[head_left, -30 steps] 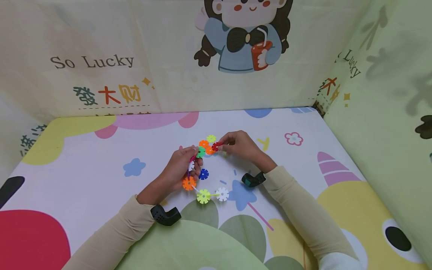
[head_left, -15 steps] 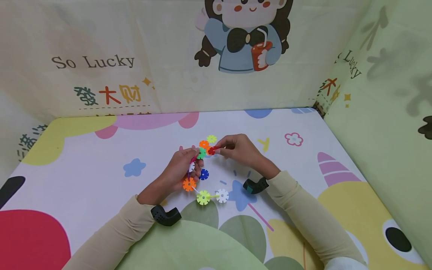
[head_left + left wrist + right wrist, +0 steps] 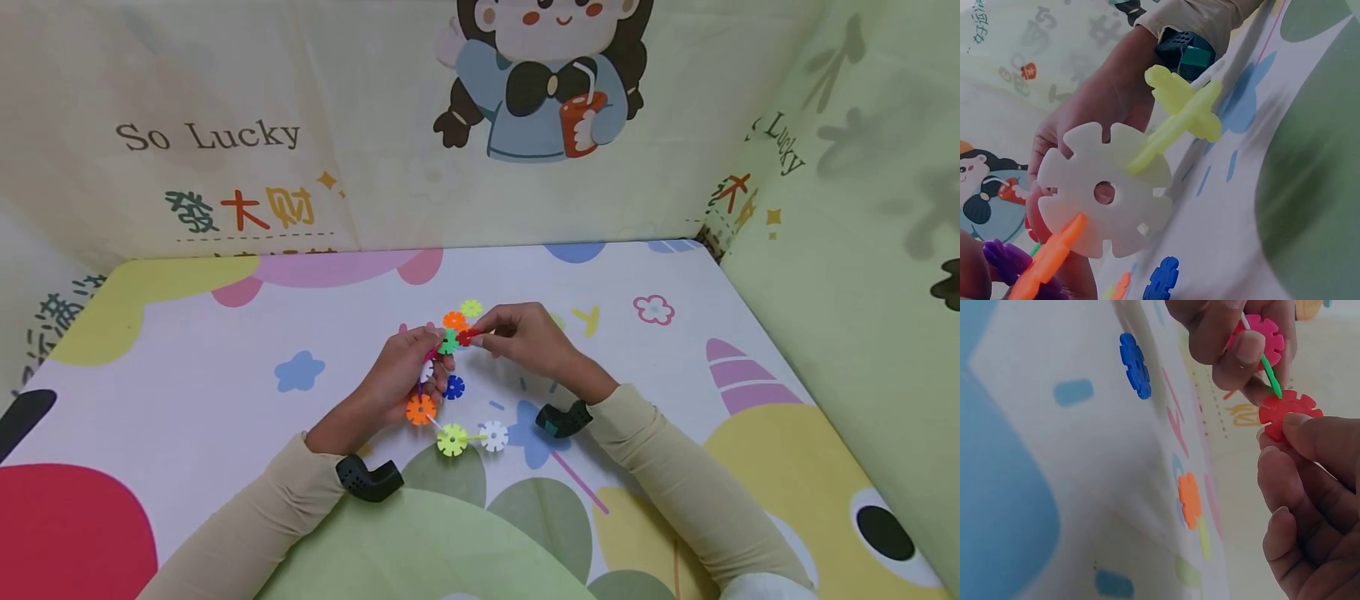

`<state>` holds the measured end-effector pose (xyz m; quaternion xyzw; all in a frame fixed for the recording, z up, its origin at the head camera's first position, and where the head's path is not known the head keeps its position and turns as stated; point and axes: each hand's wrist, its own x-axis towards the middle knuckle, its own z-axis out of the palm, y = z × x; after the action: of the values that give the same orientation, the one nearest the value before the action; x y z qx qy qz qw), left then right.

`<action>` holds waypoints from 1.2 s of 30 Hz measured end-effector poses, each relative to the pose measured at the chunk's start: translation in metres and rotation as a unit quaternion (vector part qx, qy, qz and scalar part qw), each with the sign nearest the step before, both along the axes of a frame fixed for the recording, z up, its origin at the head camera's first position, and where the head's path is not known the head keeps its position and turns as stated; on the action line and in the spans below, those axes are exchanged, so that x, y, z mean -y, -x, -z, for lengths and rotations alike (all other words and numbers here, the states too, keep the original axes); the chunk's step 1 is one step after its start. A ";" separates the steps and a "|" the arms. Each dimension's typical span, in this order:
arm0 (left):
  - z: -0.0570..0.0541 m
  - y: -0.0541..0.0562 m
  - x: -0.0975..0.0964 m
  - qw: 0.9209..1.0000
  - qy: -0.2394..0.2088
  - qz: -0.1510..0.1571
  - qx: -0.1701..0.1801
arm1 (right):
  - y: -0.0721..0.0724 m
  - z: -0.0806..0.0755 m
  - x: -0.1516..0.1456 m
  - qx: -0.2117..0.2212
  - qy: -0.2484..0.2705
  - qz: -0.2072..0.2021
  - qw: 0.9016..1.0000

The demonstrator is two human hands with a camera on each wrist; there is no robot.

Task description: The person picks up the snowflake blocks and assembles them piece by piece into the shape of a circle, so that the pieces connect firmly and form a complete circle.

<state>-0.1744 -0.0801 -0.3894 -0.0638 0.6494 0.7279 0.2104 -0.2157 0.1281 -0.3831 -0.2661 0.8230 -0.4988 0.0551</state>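
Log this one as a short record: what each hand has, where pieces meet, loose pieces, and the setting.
Left hand: grips a chain of colorful notched discs
Right hand: pinches a red disc
Contact: red disc's rim meets a green disc; whether slotted in, cannot tell
Loose pieces: a blue disc, an orange disc and a yellow-green disc, lying on the table
Table surface: printed with cartoon shapes
Backdrop: cloth printed "So Lucky"

Left hand point(image 3: 397, 369) pinching, right hand point(image 3: 527, 335) pinching, both close together
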 end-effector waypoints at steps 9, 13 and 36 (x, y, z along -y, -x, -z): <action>0.001 -0.001 0.000 1.000 0.003 0.008 -0.016 | -0.002 0.003 0.002 -0.028 0.013 -0.002 1.000; 0.002 -0.001 0.001 1.000 -0.002 0.006 -0.015 | -0.004 0.002 0.004 -0.035 0.011 -0.003 0.999; 0.001 -0.002 0.001 0.999 -0.011 0.027 -0.017 | -0.004 0.001 0.007 -0.068 0.006 -0.023 0.997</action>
<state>-0.1724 -0.0808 -0.3908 -0.0317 0.6462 0.7303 0.2192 -0.2113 0.1214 -0.3841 -0.3182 0.8155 -0.4834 0.0091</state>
